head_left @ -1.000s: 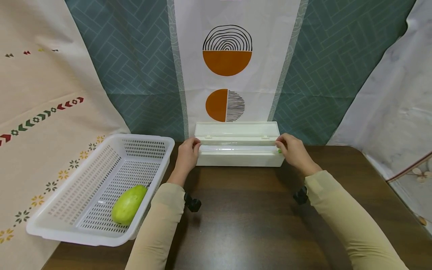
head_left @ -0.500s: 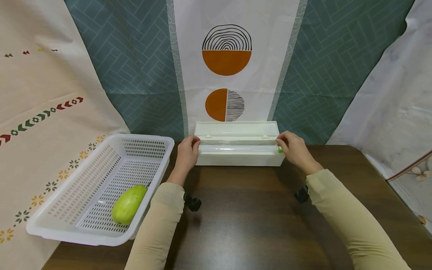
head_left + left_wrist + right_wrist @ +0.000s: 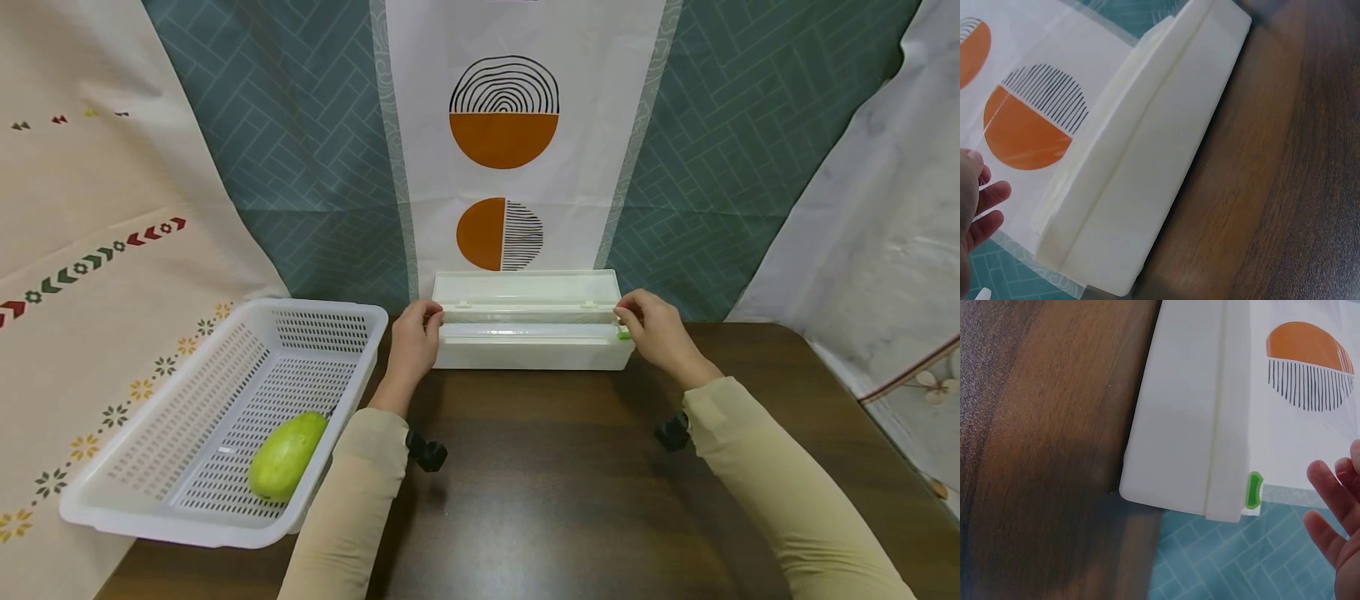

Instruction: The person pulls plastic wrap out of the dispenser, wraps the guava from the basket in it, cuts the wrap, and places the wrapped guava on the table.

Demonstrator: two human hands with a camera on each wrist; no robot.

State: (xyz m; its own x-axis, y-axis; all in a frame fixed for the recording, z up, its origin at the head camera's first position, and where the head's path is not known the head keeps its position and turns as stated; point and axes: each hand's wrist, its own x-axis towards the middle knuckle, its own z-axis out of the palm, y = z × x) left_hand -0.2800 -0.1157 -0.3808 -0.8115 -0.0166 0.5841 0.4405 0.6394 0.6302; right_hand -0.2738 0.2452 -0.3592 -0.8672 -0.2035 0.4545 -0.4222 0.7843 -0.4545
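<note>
A white cling film dispenser (image 3: 534, 357) stands at the back of the table, its lid (image 3: 525, 287) raised. Clear cling film (image 3: 528, 316) stretches above the roll, between the two hands. My left hand (image 3: 412, 343) pinches the film's left end between thumb and fingers. At the other end, my right hand (image 3: 657, 335) pinches it the same way. Beside the right hand, a green tab (image 3: 1254, 490) shows at the dispenser's end. In the left wrist view, the left hand (image 3: 982, 209) is at the frame's edge, partly cut off; the right hand (image 3: 1341, 506) is likewise cropped in the right wrist view.
A white perforated plastic basket (image 3: 247, 533) stands at the left on the dark wooden table (image 3: 540, 500). One green, mango-like fruit (image 3: 288, 456) lies in it. Patterned cloths (image 3: 315, 150) hang behind and beside the table.
Both hands have shifted slightly apart, the right one also a little upward. The film between them looks smoother. Dispenser, basket and fruit stay where they were.
</note>
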